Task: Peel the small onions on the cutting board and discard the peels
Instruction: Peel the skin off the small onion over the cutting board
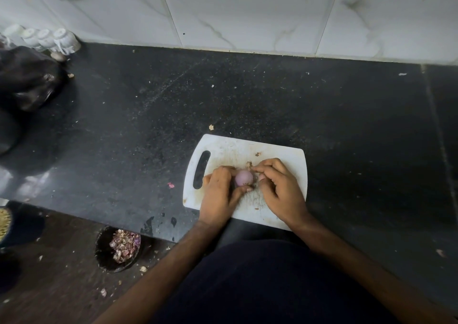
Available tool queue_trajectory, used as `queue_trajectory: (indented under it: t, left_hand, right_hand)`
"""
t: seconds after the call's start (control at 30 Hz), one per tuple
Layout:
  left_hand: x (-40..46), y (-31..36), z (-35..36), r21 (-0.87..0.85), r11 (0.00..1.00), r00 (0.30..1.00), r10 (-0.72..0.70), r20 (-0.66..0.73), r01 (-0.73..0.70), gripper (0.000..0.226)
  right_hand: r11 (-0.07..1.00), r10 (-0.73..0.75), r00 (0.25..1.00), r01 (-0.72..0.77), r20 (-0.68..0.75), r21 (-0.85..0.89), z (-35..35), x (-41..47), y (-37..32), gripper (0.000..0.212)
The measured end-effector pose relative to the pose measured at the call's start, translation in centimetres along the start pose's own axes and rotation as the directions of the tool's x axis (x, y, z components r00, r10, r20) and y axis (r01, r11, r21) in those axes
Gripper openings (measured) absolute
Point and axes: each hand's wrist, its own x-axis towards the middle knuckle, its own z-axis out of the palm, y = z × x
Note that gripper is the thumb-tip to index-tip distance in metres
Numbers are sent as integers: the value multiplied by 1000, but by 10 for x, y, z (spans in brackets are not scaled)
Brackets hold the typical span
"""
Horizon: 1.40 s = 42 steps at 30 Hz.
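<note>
Onion (244, 177) looks nearly bare; I see both hands (219, 195) (280, 190) pinching it, last skin left to bin (117, 248).

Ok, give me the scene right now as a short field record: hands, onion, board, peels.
left hand: grip on onion, from its left
right hand: fingertips at onion's top, on a dry peel bit
onion: one, purple, looks mostly peeled, over the board
board: white, on the dark counter, few peel scraps
bin: on the floor, lower left, holds peels
other onions: none seen
</note>
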Motion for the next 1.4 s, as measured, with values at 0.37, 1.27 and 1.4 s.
queue_trajectory:
  t: [0.37, 1.27, 1.4]
  left_hand:
    - [-1, 4, -1, -11, 999, 999, 38, -20, -38, 41]
    - [2, 1, 4, 129, 989, 998, 65, 19, -67, 45]
    - [2, 2, 3, 143, 987, 997, 65, 34, -69, 44]
  right_hand:
    - [1000, 4, 995, -4, 101, -2, 5, 3, 12, 32]
    - [996, 89, 996, -89, -13, 1, 4, 1, 7, 18]
    - [993, 78, 996, -81, -38, -84, 8, 1, 8, 16]
